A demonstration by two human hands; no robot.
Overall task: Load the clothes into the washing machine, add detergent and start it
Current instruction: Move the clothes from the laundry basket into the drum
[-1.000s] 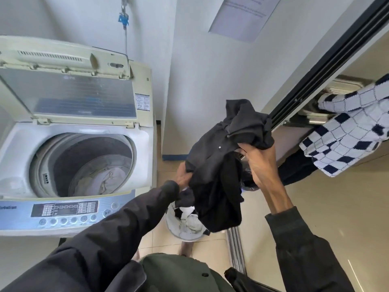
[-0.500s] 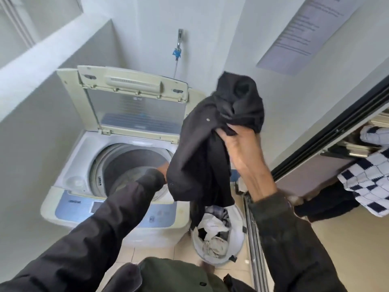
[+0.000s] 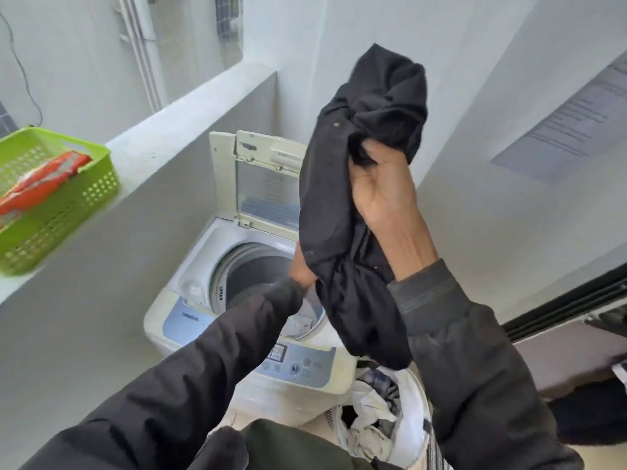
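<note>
Black garment point(image 3: 359, 205) hangs bunched over the open washing machine point(image 3: 185, 317), whose lid stands raised. The right hand point(image 3: 383, 195) grips its upper folds, fingers curled into the cloth. The left hand point(image 3: 300, 266) sits behind its lower part; I cannot tell how its fingers lie. A white laundry bag point(image 3: 412, 432) stands just beside the machine.

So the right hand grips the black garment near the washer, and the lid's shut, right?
No, the lid is open, tipped up behind the drum, as the head view shows. The rest holds: the right hand grips the garment near the washer.
</note>
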